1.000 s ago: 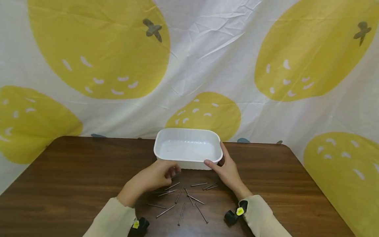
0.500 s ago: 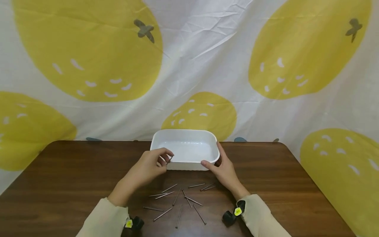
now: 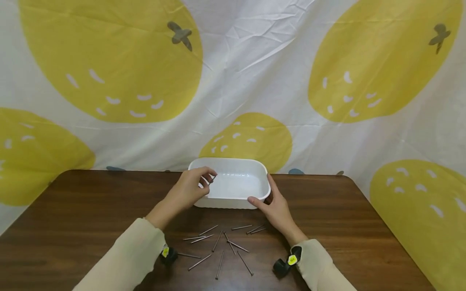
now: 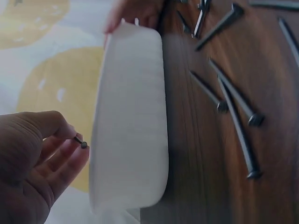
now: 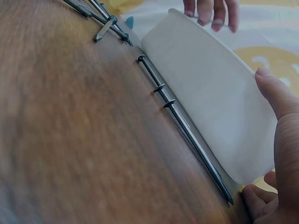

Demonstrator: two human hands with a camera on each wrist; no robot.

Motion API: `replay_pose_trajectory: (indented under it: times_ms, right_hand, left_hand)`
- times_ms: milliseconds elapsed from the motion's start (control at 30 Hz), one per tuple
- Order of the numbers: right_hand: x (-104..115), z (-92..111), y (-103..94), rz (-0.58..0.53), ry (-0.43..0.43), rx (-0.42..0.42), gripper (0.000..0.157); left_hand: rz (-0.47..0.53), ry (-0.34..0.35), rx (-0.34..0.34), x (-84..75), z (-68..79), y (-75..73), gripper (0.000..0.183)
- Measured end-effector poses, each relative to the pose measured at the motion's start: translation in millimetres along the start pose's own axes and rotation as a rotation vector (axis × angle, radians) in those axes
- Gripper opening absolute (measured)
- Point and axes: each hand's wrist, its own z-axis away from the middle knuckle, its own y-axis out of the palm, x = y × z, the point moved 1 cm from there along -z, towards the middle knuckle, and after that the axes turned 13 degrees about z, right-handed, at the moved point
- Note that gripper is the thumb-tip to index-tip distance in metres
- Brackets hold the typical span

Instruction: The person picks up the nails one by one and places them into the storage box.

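Left hand [image 3: 189,188]: thumb and fingertips pinching one nail. The hand is above the near left part of the dish. A second ago it was low in front of the dish, close to the table; half a second ago it was at the near left rim; now it is farther in and higher.

Held nail [image 3: 212,179]: slim, dark metal, its small round head visible in the left wrist view just beside the dish wall. Seen from the head, it is slanted over the dish interior, farther in than half a second ago.

Right hand [image 3: 278,210]: gripping the near right corner of the dish, thumb on the rim, other fingers round the side. Placement unchanged across all three head frames.

White dish [image 3: 233,203]: rectangular, rounded corners, deep walls; upright on the table near its far edge. Unmoved, apart from a slight shift of the whole view.

Loose nails [image 3: 220,264]: about a dozen, scattered between the forearms in front of the dish, some crossing or lying side by side. Arrangement as half a second ago, though the left wrist device now overlaps the end of the leftmost nail in the head view.

Wrist devices [image 3: 169,256]: black, with yellow tags, one at each cuff; the left one farther forward than before.

Sleeves [image 3: 123,250]: pale, long, on both arms.

Table [image 3: 73,226]: dark brown wood grain, rounded far corners.

Cloth [image 3: 251,85]: white, printed with large yellow fruit, hanging behind the table.
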Motion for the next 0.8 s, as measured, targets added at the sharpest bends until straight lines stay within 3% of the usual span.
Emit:
replay_pose_trajectory:
  times_ms: [367, 567, 800]
  right_hand:
    - [2, 2, -1.5, -0.023, -0.008, 0.002, 0.098]
    - [0, 3, -2.0, -0.043, -0.005, 0.002, 0.098]
    - [-1, -1, 1.0, -0.028, 0.006, -0.004, 0.1]
  left_hand:
    - [-0.096, -0.054, 0.159, 15.0, -33.5, -3.9, 0.035]
    - [-0.167, -0.042, 0.25, 20.4, -51.6, 0.1, 0.034]
    - [-0.245, 0.0, 0.338, 37.7, -69.8, 6.7, 0.028]
